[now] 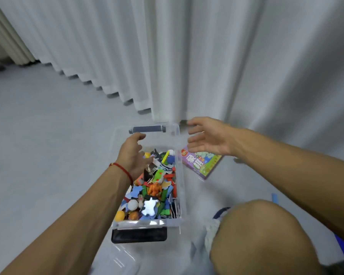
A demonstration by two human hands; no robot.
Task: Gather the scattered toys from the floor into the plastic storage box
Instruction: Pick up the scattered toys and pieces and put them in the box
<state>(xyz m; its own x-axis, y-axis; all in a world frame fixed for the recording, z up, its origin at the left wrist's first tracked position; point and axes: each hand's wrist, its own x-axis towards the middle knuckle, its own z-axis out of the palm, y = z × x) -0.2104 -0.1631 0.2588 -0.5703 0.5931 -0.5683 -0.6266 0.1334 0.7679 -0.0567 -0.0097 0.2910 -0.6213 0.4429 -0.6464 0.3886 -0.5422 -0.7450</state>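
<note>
A clear plastic storage box (180,175) stands on the grey floor in front of me, filled with several colourful toys (157,189), among them an orange figure, a white figure and small balls. My left hand (132,155) hovers over the far left part of the box with loosely bent fingers, holding nothing that I can see. My right hand (209,138) is spread open in the air just right of the box's far corner, above a purple toy carton (203,165) that lies on the floor beside the box.
A white curtain (187,56) hangs close behind the box. My bare knee (262,235) is at the lower right. A clear lid (115,261) lies on the floor near the box's front. Small blue pieces (275,198) lie at the right.
</note>
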